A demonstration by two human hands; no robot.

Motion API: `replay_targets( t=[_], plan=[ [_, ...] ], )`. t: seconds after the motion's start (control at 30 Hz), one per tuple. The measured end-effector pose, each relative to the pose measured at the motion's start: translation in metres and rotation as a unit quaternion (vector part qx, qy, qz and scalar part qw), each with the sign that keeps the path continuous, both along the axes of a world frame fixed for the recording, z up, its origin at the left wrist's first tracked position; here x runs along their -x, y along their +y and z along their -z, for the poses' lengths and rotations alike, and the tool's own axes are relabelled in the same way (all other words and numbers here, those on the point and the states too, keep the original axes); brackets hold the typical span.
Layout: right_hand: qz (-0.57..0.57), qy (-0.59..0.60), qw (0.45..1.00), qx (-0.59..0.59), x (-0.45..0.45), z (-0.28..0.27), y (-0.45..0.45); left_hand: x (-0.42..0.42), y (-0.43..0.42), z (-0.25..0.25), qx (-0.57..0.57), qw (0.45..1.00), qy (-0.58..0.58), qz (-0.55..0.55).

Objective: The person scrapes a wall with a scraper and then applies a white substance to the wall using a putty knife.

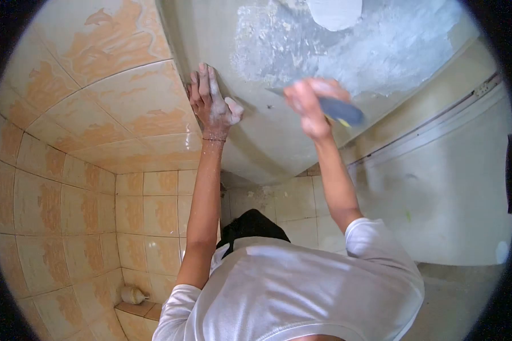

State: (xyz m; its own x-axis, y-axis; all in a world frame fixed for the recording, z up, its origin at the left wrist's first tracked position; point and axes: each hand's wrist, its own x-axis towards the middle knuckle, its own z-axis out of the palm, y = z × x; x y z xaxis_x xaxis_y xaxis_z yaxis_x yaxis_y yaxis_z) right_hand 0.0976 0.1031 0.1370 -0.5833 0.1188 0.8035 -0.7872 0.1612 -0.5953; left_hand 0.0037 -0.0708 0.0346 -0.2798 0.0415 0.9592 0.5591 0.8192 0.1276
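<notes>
A pale grey-green panel [261, 133] fills the upper middle, with a rough grey-white patch [279, 51] across its upper part. My left hand [213, 102], dusted with white powder, lies on the panel's left edge with its fingers stretched out. My right hand [313, 102], smeared by motion, is closed around a putty knife [344, 112] just below the patch. The knife's dark handle with a yellow mark sticks out to the right. A thin bit of blade seems to show to the left; whether it touches the panel I cannot tell. A smooth white oval [335, 12] sits at the top.
Orange-and-cream tiled walls [91, 204] stand close on the left. A small pale container [133, 294] rests on a corner ledge [145, 308] at lower left. On the right is a large pale surface [438, 193] with a long rim. Light floor tiles [298, 199] show below the panel.
</notes>
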Motion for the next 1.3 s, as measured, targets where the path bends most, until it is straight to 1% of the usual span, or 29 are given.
replay_targets(
  t=[0.03,0.1,0.13,0.17,0.23,0.27,0.33,0.37,0.43,0.47,0.5,0.53,0.57,0.6,0.63,0.7,0.73,0.83,0.87,0.9,0.97,1.0,1.03,1.07,1.1,1.17,1.2,1.27,1.3],
  plan=[
    [-0.006,0.000,1.000,-0.001,-0.002,-0.007,-0.002,-0.001,-0.002,0.003,0.005,1.000,-0.009,-0.003],
    [-0.104,0.128,0.984,0.060,-0.006,-0.014,-0.003,-0.001,-0.002,0.000,0.000,1.000,-0.006,-0.002],
    [0.039,0.080,0.994,-0.070,0.012,0.000,0.010,-0.003,-0.001,0.000,-0.004,1.000,-0.003,0.006],
    [0.043,0.074,0.994,-0.068,0.009,-0.001,0.009,-0.004,0.000,0.003,0.000,1.000,-0.009,0.010],
    [-0.051,0.065,0.997,-0.008,0.009,-0.013,0.006,0.000,-0.001,0.002,-0.009,1.000,0.012,0.017],
    [-0.048,0.064,0.997,-0.007,0.001,-0.018,0.006,-0.001,-0.001,0.003,-0.008,1.000,0.012,0.019],
    [-0.162,0.109,0.980,0.047,-0.012,-0.026,0.004,0.001,0.000,0.004,-0.005,1.000,0.009,-0.006],
    [-0.161,0.107,0.980,0.046,-0.004,-0.021,0.004,0.000,0.000,0.003,-0.005,1.000,0.008,-0.005],
    [-0.144,-0.096,0.969,0.176,0.028,0.004,0.003,-0.003,0.001,0.002,-0.006,1.000,0.004,0.003],
    [-0.221,-0.101,0.946,0.215,0.032,0.004,-0.001,-0.005,0.002,0.004,-0.004,1.000,0.004,0.006],
    [-0.222,-0.095,0.947,0.213,0.026,0.003,0.000,-0.004,0.002,0.004,-0.004,1.000,0.013,0.005],
    [-0.136,-0.024,0.983,0.125,0.013,0.002,0.001,0.001,0.001,0.002,-0.007,1.000,0.024,-0.001],
    [-0.045,0.043,0.997,0.038,0.000,-0.003,-0.002,0.001,0.000,0.001,-0.008,1.000,0.026,-0.005],
    [-0.115,0.051,0.985,0.121,-0.004,-0.006,-0.002,-0.001,0.000,0.002,-0.003,1.000,0.016,-0.007],
    [-0.116,0.051,0.984,0.123,0.002,-0.006,-0.004,-0.002,0.000,0.002,0.002,1.000,0.007,-0.006],
    [-0.030,0.017,0.994,0.105,0.013,-0.004,-0.006,0.000,0.000,0.002,0.002,1.000,0.006,-0.001],
    [-0.098,0.023,0.992,0.083,0.013,-0.011,0.003,0.000,0.000,0.002,-0.001,1.000,0.008,0.003],
    [-0.157,0.039,0.982,0.101,-0.012,-0.015,0.007,0.000,0.000,0.002,0.002,1.000,0.014,-0.002],
    [-0.284,0.075,0.951,0.095,-0.014,-0.019,0.014,0.004,0.001,-0.001,0.000,1.000,0.018,-0.002],
    [-0.284,0.074,0.951,0.096,-0.007,-0.017,0.007,0.003,0.000,-0.001,0.002,1.000,0.016,-0.007],
    [-0.128,-0.104,0.975,0.151,0.017,-0.001,-0.009,-0.006,-0.001,0.004,0.010,1.000,0.008,-0.005],
    [-0.217,-0.135,0.951,0.172,0.029,0.014,-0.006,-0.009,-0.001,0.005,0.009,1.000,-0.001,0.000],
    [-0.219,-0.125,0.953,0.170,0.029,0.028,0.000,-0.004,0.000,0.000,0.004,1.000,0.000,0.001],
    [-0.119,-0.072,0.987,0.080,0.018,0.035,0.002,0.001,0.001,-0.004,0.000,1.000,0.012,-0.004],
    [-0.016,-0.022,1.000,-0.006,0.004,0.039,-0.001,0.000,0.001,-0.003,-0.005,1.000,0.012,0.004],
    [-0.154,-0.036,0.977,0.141,-0.024,0.031,-0.020,-0.001,0.000,0.000,-0.007,1.000,0.016,0.015],
    [-0.152,-0.030,0.978,0.142,-0.029,0.035,-0.022,-0.002,0.001,0.000,-0.008,1.000,0.015,0.011],
    [-0.243,0.001,0.947,0.208,-0.030,0.042,-0.020,-0.002,0.002,0.001,-0.009,1.000,0.013,0.003],
    [-0.240,0.008,0.948,0.207,-0.030,0.043,-0.022,-0.002,0.002,0.001,-0.009,1.000,0.019,0.007]
  ],
)
